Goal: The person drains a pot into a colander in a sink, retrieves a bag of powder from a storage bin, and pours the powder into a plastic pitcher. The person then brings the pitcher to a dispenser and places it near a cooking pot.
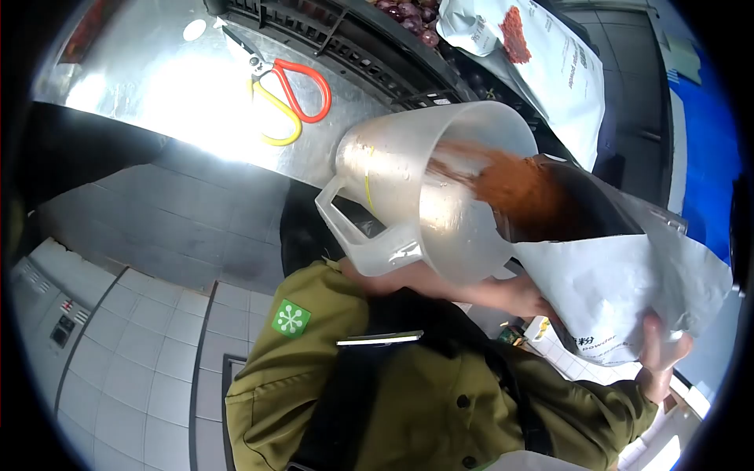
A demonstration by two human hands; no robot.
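Note:
A clear plastic measuring jug (389, 169) lies tilted with its mouth toward the right and its handle toward me. Reddish-brown powder (514, 184) is falling from the open mouth of a white powder bag (605, 290) into the jug. My right hand (664, 357) grips the bottom corner of the bag, thumb on its face. My left hand (528, 300) reaches past the jug to the bag's near side, closed against it; its fingertips are hidden by the bag.
Scissors (302, 90) with red and yellow handles lie on the metal counter (149, 78). Behind the jug stands a black crate (338, 39) with dark red grapes (408, 16). Another white bag (550, 71) with a reddish print rests over the crate.

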